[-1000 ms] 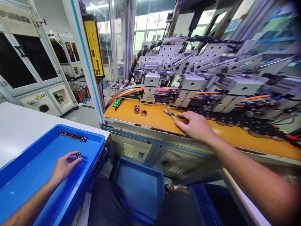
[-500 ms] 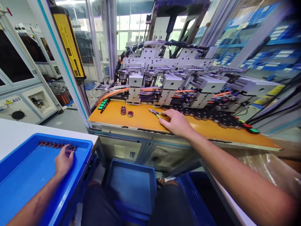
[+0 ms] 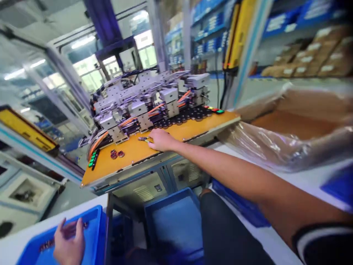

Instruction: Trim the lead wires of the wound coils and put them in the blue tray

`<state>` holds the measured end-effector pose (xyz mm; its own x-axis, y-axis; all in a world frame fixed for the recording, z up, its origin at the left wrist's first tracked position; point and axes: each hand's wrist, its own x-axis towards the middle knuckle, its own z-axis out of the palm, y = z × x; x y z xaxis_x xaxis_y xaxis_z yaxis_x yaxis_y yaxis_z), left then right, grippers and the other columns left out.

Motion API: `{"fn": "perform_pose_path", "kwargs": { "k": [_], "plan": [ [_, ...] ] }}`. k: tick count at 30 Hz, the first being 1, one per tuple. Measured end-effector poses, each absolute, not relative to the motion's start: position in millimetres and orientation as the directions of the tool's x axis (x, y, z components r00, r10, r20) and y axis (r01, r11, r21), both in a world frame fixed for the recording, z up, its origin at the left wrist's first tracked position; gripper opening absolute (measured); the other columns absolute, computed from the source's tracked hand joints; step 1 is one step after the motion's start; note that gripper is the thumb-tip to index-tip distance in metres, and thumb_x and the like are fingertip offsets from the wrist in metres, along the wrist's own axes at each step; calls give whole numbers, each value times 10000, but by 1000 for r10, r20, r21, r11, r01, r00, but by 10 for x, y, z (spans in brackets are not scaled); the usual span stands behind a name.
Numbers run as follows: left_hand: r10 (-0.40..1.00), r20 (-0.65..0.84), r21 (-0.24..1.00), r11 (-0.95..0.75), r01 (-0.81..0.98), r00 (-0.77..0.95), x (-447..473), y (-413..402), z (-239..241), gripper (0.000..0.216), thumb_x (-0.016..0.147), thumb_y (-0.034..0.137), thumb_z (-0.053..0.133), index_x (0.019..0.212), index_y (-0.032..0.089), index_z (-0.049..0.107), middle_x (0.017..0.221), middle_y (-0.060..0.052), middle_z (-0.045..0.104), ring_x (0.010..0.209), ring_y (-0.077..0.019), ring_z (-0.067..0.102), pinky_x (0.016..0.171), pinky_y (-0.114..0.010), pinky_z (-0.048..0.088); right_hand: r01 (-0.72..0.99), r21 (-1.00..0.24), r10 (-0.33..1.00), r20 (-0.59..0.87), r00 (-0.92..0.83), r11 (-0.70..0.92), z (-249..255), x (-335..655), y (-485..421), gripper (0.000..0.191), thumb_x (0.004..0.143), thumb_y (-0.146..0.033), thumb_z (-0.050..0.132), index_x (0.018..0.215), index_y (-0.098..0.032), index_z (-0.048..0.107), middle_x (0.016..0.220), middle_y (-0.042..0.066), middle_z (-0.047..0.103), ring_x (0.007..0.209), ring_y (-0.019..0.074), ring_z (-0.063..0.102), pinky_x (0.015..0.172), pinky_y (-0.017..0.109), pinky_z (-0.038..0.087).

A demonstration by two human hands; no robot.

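Observation:
My right hand (image 3: pixel 161 140) rests on the orange worktop (image 3: pixel 132 151), closed round the yellow-green handles of small pliers (image 3: pixel 145 139), whose jaws point left. Left of the jaws sit two small stacks or pieces of round reddish-dark parts (image 3: pixel 113 154). Over the blue tray (image 3: pixel 96 224) at lower left is my left hand (image 3: pixel 69 244), slightly blurred, thumb and fingers spread apart. A row of similar small parts (image 3: pixel 46 245) lies in that tray, partly hidden behind the hand. No part can be made out between those fingers.
Behind the worktop stands a machine with metal clamp blocks (image 3: pixel 143 117). Dark round parts (image 3: pixel 190 117) line its base at right. Button strips (image 3: pixel 93 159) sit at the left end. A plastic-lined carton (image 3: pixel 275 147) is at right, a blue bin (image 3: pixel 175 217) below.
The view has swung right and tilted. My left hand has opened from the row of parts and lifted. The right hand stays on the pliers at the worktop.

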<state>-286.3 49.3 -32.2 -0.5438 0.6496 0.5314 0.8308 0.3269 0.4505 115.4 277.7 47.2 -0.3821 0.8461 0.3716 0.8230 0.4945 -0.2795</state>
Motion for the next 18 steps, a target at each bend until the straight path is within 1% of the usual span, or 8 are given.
{"fn": "perform_pose_path", "kwargs": {
  "k": [1, 3, 5, 7, 8, 11, 15, 18],
  "plan": [
    [664, 579, 401, 273, 874, -473, -2767, 556, -173, 662, 922, 551, 489, 1415, 116, 414, 986, -120, 694, 881, -296, 711, 810, -450, 586, 821, -297, 852, 370, -372, 487, 489, 1163, 2778, 321, 962, -363, 616, 1205, -153, 610, 1244, 95, 620, 1107, 239, 624, 946, 465, 533],
    [699, 635, 304, 165, 938, -328, -2556, 779, 107, 604, 918, 538, 508, 1357, 124, 494, 1072, -146, 689, 1027, -325, 675, 939, -493, 532, 823, -309, 858, 365, -361, 477, 517, 1172, 2767, 337, 965, -354, 614, 1237, -156, 596, 1261, 101, 612, 1099, 238, 629, 930, 456, 547],
    [765, 617, 238, 41, 970, -184, -2347, 1121, 337, 436, 924, 473, 557, 1212, 148, 599, 1142, -124, 682, 1120, -288, 637, 1023, -490, 483, 832, -288, 858, 363, -364, 474, 536, 1162, 2738, 336, 969, -351, 609, 1245, -160, 592, 1263, 100, 611, 1093, 236, 631, 923, 452, 552],
    [821, 564, 224, -42, 974, -94, -2170, 1504, 506, 287, 927, 379, 607, 1122, 172, 643, 1173, -86, 679, 1111, -253, 639, 982, -502, 504, 842, -245, 851, 363, -380, 480, 550, 1142, 2700, 333, 971, -351, 605, 1245, -162, 592, 1260, 99, 612, 1086, 232, 633, 917, 447, 555],
    [841, 537, 228, -65, 972, -70, -2093, 1678, 567, 277, 926, 363, 619, 1133, 181, 645, 1193, -83, 673, 1095, -247, 645, 952, -494, 523, 846, -221, 845, 366, -390, 486, 556, 1132, 2680, 332, 971, -351, 605, 1244, -162, 592, 1259, 99, 613, 1085, 232, 634, 916, 446, 556],
    [886, 463, 250, -92, 964, -36, -1899, 2020, 669, 313, 925, 350, 629, 1188, 181, 626, 1226, -89, 656, 1053, -236, 657, 892, -468, 557, 844, -158, 821, 378, -428, 513, 552, 1107, 2632, 322, 972, -351, 604, 1232, -161, 598, 1245, 96, 620, 1073, 227, 638, 910, 440, 559],
    [921, 381, 294, -41, 955, -78, -1770, 2092, 660, 336, 925, 352, 629, 1217, 187, 613, 1244, -93, 647, 1042, -233, 659, 877, -461, 565, 818, -132, 786, 397, -473, 559, 481, 1097, 2644, 258, 976, -338, 588, 1138, -145, 641, 1150, 87, 665, 1042, 215, 650, 929, 431, 540],
    [933, 337, 342, 6, 940, -129, -1779, 2022, 610, 353, 923, 357, 630, 1232, 188, 606, 1267, -97, 636, 1068, -242, 651, 891, -472, 559, 786, -146, 764, 394, -511, 601, 402, 1094, 2721, 285, 947, -272, 510, 1102, -115, 691, 1122, 160, 699, 1089, 264, 654, 985, 397, 506]
  ]
}}
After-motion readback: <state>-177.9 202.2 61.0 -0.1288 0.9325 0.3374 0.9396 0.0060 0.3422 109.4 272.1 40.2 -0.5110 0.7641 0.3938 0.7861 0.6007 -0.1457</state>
